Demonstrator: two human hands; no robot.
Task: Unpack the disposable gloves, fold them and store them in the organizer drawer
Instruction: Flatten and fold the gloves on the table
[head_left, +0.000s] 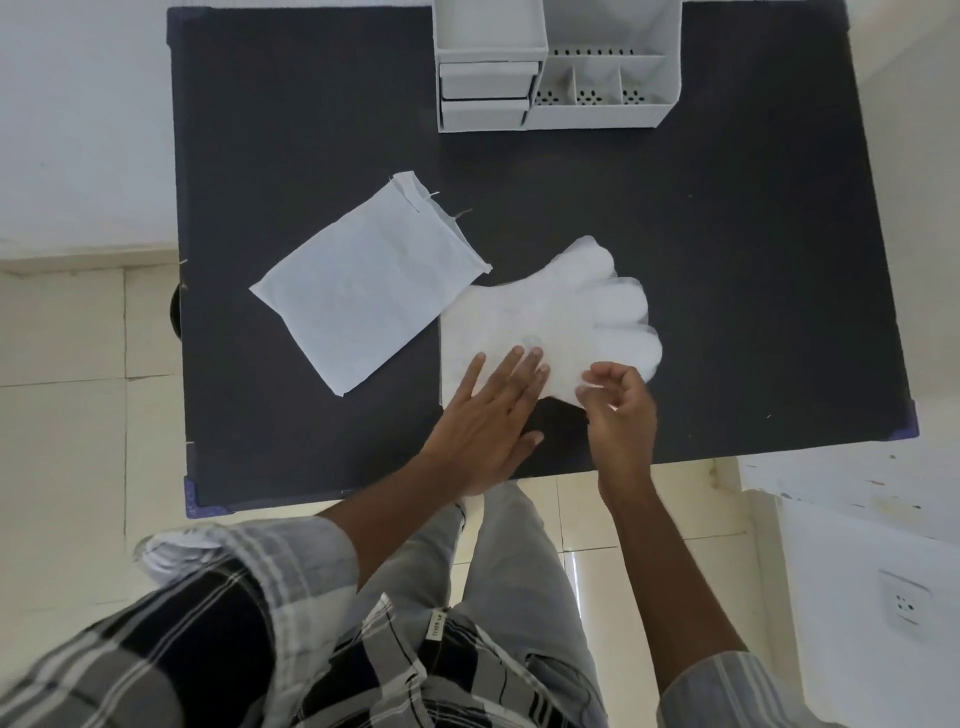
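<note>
A translucent white disposable glove (561, 312) lies spread flat on the black table (291, 156), its fingers pointing right and away from me. My left hand (488, 415) rests flat on the glove's cuff end, fingers apart and pressing down. My right hand (618, 405) pinches the glove's near edge between thumb and fingertips. A white paper packet (363, 291) with a torn end lies to the left, its corner touching the glove. The white organizer (550, 67) stands at the table's far edge, with two shut drawers (485, 93) on its left side.
The organizer has open compartments (597, 88) on its right side. The table's near edge runs just below my hands. Tiled floor lies beneath, and a white surface with a wall socket (904, 603) sits at the lower right.
</note>
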